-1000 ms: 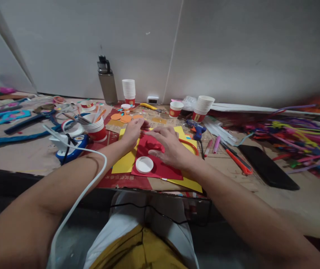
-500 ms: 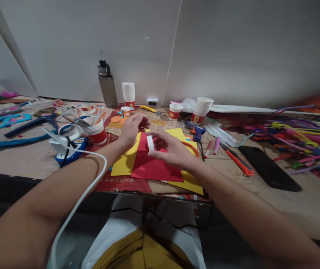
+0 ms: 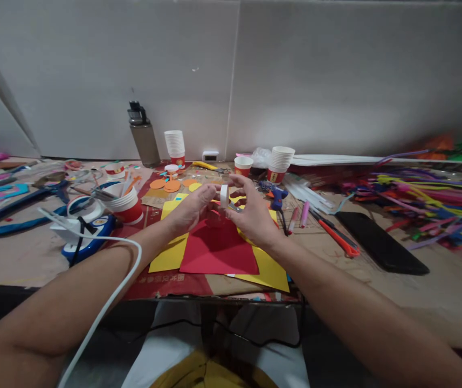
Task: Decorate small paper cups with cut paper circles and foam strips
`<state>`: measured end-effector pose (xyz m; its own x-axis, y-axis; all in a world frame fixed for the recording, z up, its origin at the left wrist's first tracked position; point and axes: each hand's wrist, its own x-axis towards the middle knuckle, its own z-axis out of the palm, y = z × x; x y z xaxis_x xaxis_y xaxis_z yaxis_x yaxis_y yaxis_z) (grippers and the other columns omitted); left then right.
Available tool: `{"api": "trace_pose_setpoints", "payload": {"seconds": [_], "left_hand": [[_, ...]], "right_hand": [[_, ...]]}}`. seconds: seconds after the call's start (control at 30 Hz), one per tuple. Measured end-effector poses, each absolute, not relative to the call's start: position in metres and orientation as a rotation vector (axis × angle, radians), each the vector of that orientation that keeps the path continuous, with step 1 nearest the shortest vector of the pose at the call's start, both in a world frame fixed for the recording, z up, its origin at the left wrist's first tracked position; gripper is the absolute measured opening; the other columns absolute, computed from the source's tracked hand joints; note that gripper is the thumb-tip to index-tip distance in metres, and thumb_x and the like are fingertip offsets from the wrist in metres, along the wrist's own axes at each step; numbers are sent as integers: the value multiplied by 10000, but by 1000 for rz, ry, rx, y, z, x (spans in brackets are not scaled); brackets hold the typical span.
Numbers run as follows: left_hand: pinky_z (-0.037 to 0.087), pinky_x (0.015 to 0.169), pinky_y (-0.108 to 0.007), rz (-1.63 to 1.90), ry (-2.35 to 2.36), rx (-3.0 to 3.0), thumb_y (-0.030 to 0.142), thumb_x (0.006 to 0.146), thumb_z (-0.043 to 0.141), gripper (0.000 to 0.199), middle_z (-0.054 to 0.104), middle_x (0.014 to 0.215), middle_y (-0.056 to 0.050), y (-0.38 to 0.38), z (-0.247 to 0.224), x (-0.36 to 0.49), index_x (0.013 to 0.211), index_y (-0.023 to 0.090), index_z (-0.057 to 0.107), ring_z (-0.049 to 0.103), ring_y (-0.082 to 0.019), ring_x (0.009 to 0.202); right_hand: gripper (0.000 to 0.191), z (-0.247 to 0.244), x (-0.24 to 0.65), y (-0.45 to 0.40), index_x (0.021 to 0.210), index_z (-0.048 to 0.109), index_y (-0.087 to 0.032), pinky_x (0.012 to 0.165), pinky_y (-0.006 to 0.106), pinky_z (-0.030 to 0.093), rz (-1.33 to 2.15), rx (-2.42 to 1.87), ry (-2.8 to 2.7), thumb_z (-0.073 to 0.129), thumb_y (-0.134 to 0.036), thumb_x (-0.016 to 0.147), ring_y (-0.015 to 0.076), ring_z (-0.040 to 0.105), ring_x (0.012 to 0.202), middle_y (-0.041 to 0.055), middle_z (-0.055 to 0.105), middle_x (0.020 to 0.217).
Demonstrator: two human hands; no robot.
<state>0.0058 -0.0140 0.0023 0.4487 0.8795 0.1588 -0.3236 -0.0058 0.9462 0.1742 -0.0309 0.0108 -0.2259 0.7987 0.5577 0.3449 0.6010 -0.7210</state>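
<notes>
A narrow white ring (image 3: 224,196), like a tape roll, is held upright between the thumb and fingers of my right hand (image 3: 252,210). My left hand (image 3: 194,207) is just left of the ring, its fingers bent toward it; whether they touch it or hold anything is hard to make out. Under both hands lies a red sheet (image 3: 219,250) on top of yellow sheets (image 3: 269,269). Orange paper discs (image 3: 172,186) and a yellow disc (image 3: 195,187) lie behind my left hand.
A red-and-white cup of tools (image 3: 128,207) and a blue device (image 3: 93,237) with a white cable stand left. Behind are a bottle (image 3: 145,143) and stacked cups (image 3: 281,161). To the right lie a blue glue gun (image 3: 279,198), a red cutter (image 3: 338,237), a phone (image 3: 380,242) and pipe cleaners (image 3: 436,199).
My left hand has come down and nearer to the ring. My right hand has lifted the ring slightly off the red sheet. The camera view has shifted, so the table sits lower and further left.
</notes>
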Motion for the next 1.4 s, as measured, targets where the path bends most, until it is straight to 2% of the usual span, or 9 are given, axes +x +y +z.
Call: {"api": "trace_pose_setpoints", "payload": {"seconds": [0.1,0.27,0.4,0.53,0.63,0.77,0.93,1.17,1.4], "left_hand": [[509,600,-252,998,612,1265,449,718,747,553,669,1009,-81,-20,4,8,1178,212,551,639,-145,715],[520,745,-261,1158,704,1422,285,682,792,551,647,1105,-89,-22,9,7,1177,214,563,639,-175,910],[504,826,-283,1291,738,1498,248,675,791,561,606,1187,-77,-17,11,2,1178,238,543,623,-159,942],[482,892,-300,1338,755,1550,222,681,783,572,583,1216,-69,-13,10,-1,1199,255,542,609,-153,976],[514,802,-287,1320,740,1530,209,687,767,573,541,1269,-79,-14,12,-1,1211,280,546,616,-166,963],[521,620,-246,1289,697,1482,210,696,747,593,483,1340,-91,-15,14,-1,1240,316,535,635,-194,933],[521,643,-246,1286,651,1445,231,712,751,596,499,1306,-95,-11,11,-3,1260,302,527,630,-168,900],[476,591,-209,1287,597,1366,349,788,708,497,523,1278,-98,-1,7,-5,1250,282,536,613,-147,881],[449,539,-196,1228,602,1388,382,787,707,519,561,1286,-106,7,5,-11,1266,266,542,617,-93,724]], "right_hand": [[656,7,174,-31,1348,379,-283,838,380,524,457,-877,-1899,638,-145,762,186,571,968,75,526,1285],[748,15,180,-29,1410,336,-296,923,441,477,260,-844,-2058,652,-148,749,254,513,1143,96,470,1364],[439,31,196,-23,1247,520,-228,862,401,491,164,-1024,-2107,629,-262,823,238,583,1021,98,593,1207],[225,36,210,-21,1015,629,-154,774,411,484,56,-1576,-2334,573,-307,860,283,633,900,148,668,993],[235,31,211,-23,987,634,-129,696,405,478,18,-1876,-2544,567,-307,849,330,653,866,200,663,965],[283,21,204,-26,1115,593,-128,631,354,462,-54,-1920,-2603,504,-225,865,293,673,773,208,649,987],[325,12,202,-24,1140,546,-112,556,295,407,56,-1888,-2529,525,-192,826,270,671,719,176,668,913],[326,30,207,-20,1116,582,-140,747,295,423,49,-1824,-2343,520,-148,796,271,632,958,176,658,1065],[425,41,220,-22,1192,529,-151,695,305,460,163,-1511,-2058,552,-202,771,233,605,827,123,654,989]]}}
